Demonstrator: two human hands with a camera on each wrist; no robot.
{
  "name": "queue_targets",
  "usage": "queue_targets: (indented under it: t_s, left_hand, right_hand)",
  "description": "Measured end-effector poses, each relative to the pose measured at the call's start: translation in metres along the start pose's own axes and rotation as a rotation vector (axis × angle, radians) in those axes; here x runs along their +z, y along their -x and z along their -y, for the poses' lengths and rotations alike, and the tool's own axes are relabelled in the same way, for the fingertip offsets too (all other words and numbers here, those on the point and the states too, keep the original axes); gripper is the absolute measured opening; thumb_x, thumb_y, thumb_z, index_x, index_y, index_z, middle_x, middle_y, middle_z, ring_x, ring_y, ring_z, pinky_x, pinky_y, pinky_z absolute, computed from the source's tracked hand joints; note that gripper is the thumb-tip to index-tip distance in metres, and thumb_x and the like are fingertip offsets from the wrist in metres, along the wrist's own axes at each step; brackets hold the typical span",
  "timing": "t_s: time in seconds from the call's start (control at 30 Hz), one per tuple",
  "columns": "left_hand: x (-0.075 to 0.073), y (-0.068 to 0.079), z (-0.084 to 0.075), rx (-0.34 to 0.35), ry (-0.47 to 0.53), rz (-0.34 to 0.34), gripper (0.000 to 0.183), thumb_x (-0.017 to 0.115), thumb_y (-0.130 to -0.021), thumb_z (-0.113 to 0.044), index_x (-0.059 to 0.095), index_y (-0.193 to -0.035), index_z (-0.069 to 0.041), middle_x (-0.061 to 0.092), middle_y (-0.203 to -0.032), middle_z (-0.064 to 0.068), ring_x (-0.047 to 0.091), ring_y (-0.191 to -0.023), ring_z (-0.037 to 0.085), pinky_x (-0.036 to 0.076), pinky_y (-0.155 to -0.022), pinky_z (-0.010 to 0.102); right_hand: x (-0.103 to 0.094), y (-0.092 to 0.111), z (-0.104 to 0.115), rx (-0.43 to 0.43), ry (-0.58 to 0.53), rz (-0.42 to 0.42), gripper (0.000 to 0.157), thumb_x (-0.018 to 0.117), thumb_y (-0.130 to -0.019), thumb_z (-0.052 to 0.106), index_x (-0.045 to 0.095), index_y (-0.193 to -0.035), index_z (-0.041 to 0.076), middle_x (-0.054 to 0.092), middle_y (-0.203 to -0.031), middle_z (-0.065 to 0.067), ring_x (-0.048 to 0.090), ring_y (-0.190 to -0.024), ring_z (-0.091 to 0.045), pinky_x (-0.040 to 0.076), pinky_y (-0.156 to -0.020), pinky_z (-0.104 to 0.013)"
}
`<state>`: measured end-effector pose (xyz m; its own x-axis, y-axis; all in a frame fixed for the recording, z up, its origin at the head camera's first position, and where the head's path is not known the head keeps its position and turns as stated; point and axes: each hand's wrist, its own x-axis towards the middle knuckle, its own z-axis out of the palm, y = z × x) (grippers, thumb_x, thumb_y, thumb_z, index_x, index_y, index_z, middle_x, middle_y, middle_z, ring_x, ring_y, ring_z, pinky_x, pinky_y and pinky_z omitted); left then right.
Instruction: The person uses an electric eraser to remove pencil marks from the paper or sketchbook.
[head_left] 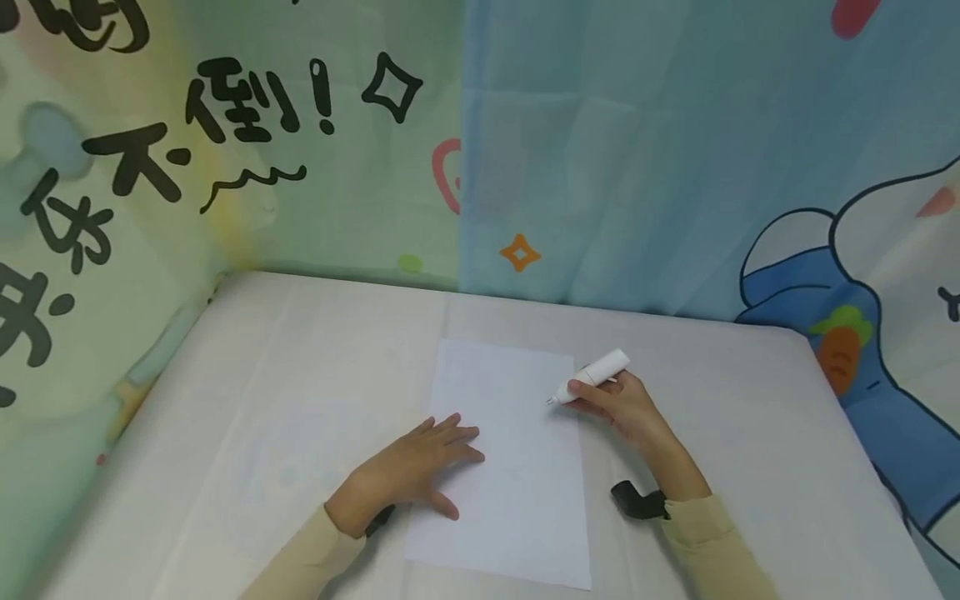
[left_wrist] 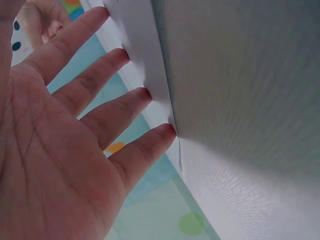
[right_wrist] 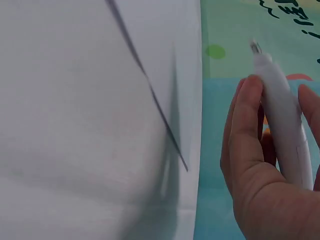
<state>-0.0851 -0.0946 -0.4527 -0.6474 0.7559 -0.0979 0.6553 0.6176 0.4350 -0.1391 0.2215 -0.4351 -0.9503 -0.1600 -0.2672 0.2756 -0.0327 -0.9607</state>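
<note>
A white sheet of paper lies on the white-covered table. My left hand spreads its fingers over the sheet's left side; in the left wrist view the fingertips touch the paper. Above the sheet's right edge, my right hand pinches a thick white pen-shaped tool between thumb and fingers. Its narrow metal tip points down and left toward the paper, seemingly just off the surface. In the right wrist view the white barrel shows between the fingers and thumb, its rear end partly hidden.
The white tabletop runs back to printed cloth walls in green and blue. A black strap piece juts from the right wrist. Beige sleeves cover both forearms.
</note>
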Motion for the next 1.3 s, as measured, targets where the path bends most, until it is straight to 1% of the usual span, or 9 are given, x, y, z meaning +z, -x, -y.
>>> queue_targets:
  t_s: [0.1,0.2,0.33,0.43,0.5,0.63,0.73,0.93,1.3]
  left_hand:
    - [0.0,0.001,0.001,-0.003,-0.004,0.003,0.07,0.084,-0.07,-0.039,0.059,-0.131,-0.015,0.046,-0.149,0.009,0.032,-0.143,0.033,0.028,-0.116,0.051]
    - [0.0,0.001,0.001,0.004,0.0,-0.002,0.07,0.084,-0.07,-0.039,0.059,-0.131,-0.015,0.046,-0.148,0.009,0.032,-0.143,0.033,0.028,-0.116,0.051]
    - [0.0,0.001,0.001,0.013,0.005,-0.011,0.07,0.084,-0.07,-0.039,0.059,-0.131,-0.014,0.046,-0.148,0.01,0.032,-0.143,0.033,0.029,-0.115,0.052]
    - [0.002,0.001,0.001,0.017,0.003,-0.008,0.071,0.083,-0.07,-0.04,0.059,-0.131,-0.015,0.046,-0.148,0.009,0.031,-0.144,0.033,0.029,-0.115,0.052]
    - [0.003,0.001,0.001,0.019,0.002,-0.005,0.071,0.083,-0.07,-0.04,0.059,-0.132,-0.015,0.046,-0.149,0.009,0.031,-0.144,0.033,0.028,-0.116,0.051]
    - [0.002,0.001,0.001,0.019,0.003,-0.002,0.07,0.083,-0.071,-0.04,0.058,-0.132,-0.015,0.045,-0.149,0.009,0.03,-0.144,0.033,0.028,-0.116,0.051]
    - [0.001,0.001,0.001,0.014,0.006,0.002,0.07,0.083,-0.071,-0.039,0.059,-0.131,-0.014,0.045,-0.149,0.01,0.031,-0.144,0.034,0.028,-0.116,0.051]
    - [-0.001,0.0,0.002,0.01,0.01,0.001,0.069,0.083,-0.071,-0.039,0.059,-0.131,-0.014,0.045,-0.149,0.009,0.03,-0.144,0.034,0.028,-0.116,0.052]
    - [0.001,0.0,0.003,0.004,0.022,0.009,0.07,0.083,-0.071,-0.039,0.058,-0.132,-0.014,0.045,-0.149,0.01,0.029,-0.145,0.034,0.027,-0.116,0.052]
  right_hand:
    - [0.002,0.003,-0.005,-0.006,-0.01,0.02,0.038,0.065,-0.088,-0.004,0.04,-0.117,-0.006,0.064,-0.095,0.002,0.067,-0.091,-0.007,0.057,-0.084,-0.026]
    - [0.004,0.002,-0.01,-0.022,-0.025,0.008,0.033,0.065,-0.086,-0.008,0.044,-0.112,-0.005,0.063,-0.096,0.002,0.067,-0.091,-0.007,0.057,-0.083,-0.026]
    - [0.007,0.0,-0.013,-0.07,-0.021,0.005,0.031,0.065,-0.085,-0.01,0.047,-0.109,-0.002,0.061,-0.096,0.001,0.065,-0.09,-0.008,0.058,-0.081,-0.026]
    - [0.009,-0.001,-0.016,-0.098,0.026,-0.003,0.032,0.066,-0.085,-0.009,0.047,-0.109,-0.002,0.06,-0.098,0.001,0.064,-0.09,-0.007,0.057,-0.081,-0.024]
    - [0.01,-0.003,-0.016,-0.104,0.087,-0.031,0.033,0.068,-0.085,-0.006,0.047,-0.111,-0.004,0.058,-0.098,0.001,0.063,-0.088,-0.006,0.056,-0.08,-0.022]
    - [0.012,-0.007,-0.015,-0.088,0.204,-0.106,0.04,0.072,-0.085,0.001,0.048,-0.116,-0.007,0.057,-0.098,0.001,0.062,-0.086,-0.003,0.055,-0.078,-0.018]
    - [0.013,-0.011,-0.014,-0.081,0.242,-0.135,0.044,0.075,-0.083,0.005,0.049,-0.117,-0.008,0.059,-0.096,0.003,0.062,-0.085,-0.002,0.054,-0.077,-0.017]
    - [0.014,-0.019,-0.011,-0.077,0.224,-0.121,0.045,0.075,-0.083,0.004,0.048,-0.118,-0.009,0.062,-0.091,0.006,0.063,-0.083,-0.002,0.056,-0.078,-0.018]
    - [0.017,-0.024,-0.009,-0.01,0.219,-0.147,0.048,0.073,-0.084,0.003,0.045,-0.119,-0.01,0.061,-0.089,0.002,0.063,-0.079,0.0,0.056,-0.077,-0.017]
